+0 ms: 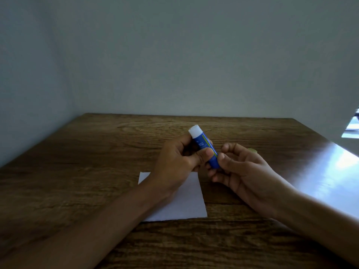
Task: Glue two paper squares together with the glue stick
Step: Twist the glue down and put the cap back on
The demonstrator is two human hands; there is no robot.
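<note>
Left hand (175,162) grips blue plastic glue stick (206,150) | white tip points up, away | right hand (242,171) pinches its base | white paper square (186,202) lies beneath both hands

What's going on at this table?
A person holds a blue glue stick above a wooden table. The left hand grips its barrel, white tip up, and the right hand pinches its lower end. White paper lies flat beneath the left hand, not yet glued.
</note>
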